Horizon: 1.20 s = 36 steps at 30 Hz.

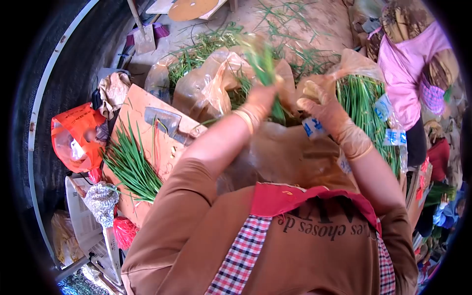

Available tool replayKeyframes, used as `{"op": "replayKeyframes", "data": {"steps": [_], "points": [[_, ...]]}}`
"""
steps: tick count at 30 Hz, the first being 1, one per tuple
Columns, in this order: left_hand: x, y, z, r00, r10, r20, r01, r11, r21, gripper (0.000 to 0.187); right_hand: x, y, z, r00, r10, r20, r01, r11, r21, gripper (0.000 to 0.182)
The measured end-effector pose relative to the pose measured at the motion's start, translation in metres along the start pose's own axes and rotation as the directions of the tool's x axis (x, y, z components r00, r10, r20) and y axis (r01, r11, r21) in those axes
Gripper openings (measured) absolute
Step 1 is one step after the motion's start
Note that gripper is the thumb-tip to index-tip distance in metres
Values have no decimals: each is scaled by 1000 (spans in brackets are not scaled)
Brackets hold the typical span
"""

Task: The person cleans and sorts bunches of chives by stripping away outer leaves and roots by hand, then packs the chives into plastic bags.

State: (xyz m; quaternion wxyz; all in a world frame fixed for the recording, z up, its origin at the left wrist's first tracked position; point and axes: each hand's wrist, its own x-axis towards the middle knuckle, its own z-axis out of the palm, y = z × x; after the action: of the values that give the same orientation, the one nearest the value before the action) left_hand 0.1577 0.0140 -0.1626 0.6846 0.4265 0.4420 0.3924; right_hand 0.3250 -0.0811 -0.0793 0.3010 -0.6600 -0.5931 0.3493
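Note:
My left hand (259,102), in a thin tan glove, grips a bunch of green chives (261,61) and holds it up in front of me. My right hand (323,109), also gloved, is closed just to the right of that bunch; what it holds is too blurred to tell. Under both hands lie clear plastic bags (216,81) with more green chives (366,105) inside. A trimmed pile of chives (132,164) rests on a cardboard sheet (147,110) at my left, beside a cleaver (164,120).
An orange plastic bag (73,135) and a knitted cloth (101,201) sit at the left by a dark curved wall. Another person in a pink top (408,73) is at the upper right. Loose chives (275,24) litter the dirt floor ahead.

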Motion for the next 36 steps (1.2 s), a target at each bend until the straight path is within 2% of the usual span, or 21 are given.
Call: {"op": "replayKeyframes", "data": {"steps": [4, 7, 8, 9, 10, 11, 12, 15, 17, 19, 21, 22, 23, 24, 26, 29, 30, 31, 33, 35, 36], "points": [[-4, -14, 33, 847, 217, 485, -317, 939, 133, 50, 37, -15, 30, 957, 287, 35, -289, 945, 152, 44], [-10, 29, 11, 740, 141, 657, -584, 620, 524, 61, 71, 51, 47, 913, 391, -117, -338, 884, 324, 32], [16, 31, -10, 600, -62, 798, -598, 628, 498, 69, 78, 74, 49, 910, 366, -195, -241, 849, 470, 41], [28, 36, -27, 795, -215, 567, -416, 487, 768, 70, 81, 80, 52, 910, 348, -227, -223, 870, 440, 39], [36, 40, -46, 922, 165, 350, -385, 305, 871, 71, 85, 83, 54, 909, 328, -258, -205, 890, 408, 37], [59, 49, -61, 988, 74, 136, -146, 149, 978, 83, 89, 84, 58, 908, 304, -288, -185, 908, 376, 36], [72, 32, -75, 931, 364, 1, 68, -176, 982, 99, 94, 79, 70, 914, 206, -350, -145, 971, 193, 35], [84, 11, -88, 960, 244, -134, 227, -408, 885, 99, 105, 47, 94, 934, 75, -348, -136, 979, -153, 27], [123, -5, -130, 943, 126, -308, 314, -31, 949, 82, 105, 44, 100, 993, 39, -114, -86, 896, -436, 37], [138, 0, -170, 949, 137, -283, 281, 37, 959, 42, 101, 50, 116, 966, 203, 160, -69, 798, -599, 35], [115, 41, -177, 933, 107, -344, 253, 483, 838, 29, 98, 72, 140, 972, 191, 138, -93, 850, -519, 38], [110, 51, -191, 961, 130, -245, 142, 530, 836, 32, 100, 90, 148, 959, 234, 160, -138, 879, -456, 53], [86, 89, -171, 946, 75, -317, 260, 411, 874, 33, 102, 105, 154, 943, 277, 186, -188, 902, -389, 71], [75, 95, -180, 941, 237, -242, 174, 274, 946, 35, 101, 112, 160, 940, 299, 161, -189, 854, -485, 91], [54, 118, -196, 968, 136, -211, 179, 215, 960, 40, 101, 99, 162, 847, 449, 285, -191, 757, -625, 128], [8, 138, -185, 919, 18, -393, 364, 339, 867, 44, 90, 122, 191, 894, 410, 182, -185, 706, -683, 123], [-9, 142, -178, 930, 42, -366, 312, 439, 843, 40, 106, 130, 192, 798, 575, 179, -300, 638, -709, 95], [-26, 149, -165, 939, 65, -338, 254, 532, 808, 38, 106, 156, 200, 875, 473, 108, -296, 696, -654, 58], [-39, 154, -159, 944, -16, -328, 230, 746, 625, 33, 116, 159, 207, 855, 474, 210, -316, 798, -513, 36], [-45, 152, -137, 941, 21, -337, 123, 908, 400, 27, 116, 95, 211, 900, 315, 302, -186, 903, -388, 24], [-45, 154, -126, 932, 71, -355, 136, 840, 525, 29, 121, 70, 223, 906, 192, 377, -43, 928, -369, 26]]}}
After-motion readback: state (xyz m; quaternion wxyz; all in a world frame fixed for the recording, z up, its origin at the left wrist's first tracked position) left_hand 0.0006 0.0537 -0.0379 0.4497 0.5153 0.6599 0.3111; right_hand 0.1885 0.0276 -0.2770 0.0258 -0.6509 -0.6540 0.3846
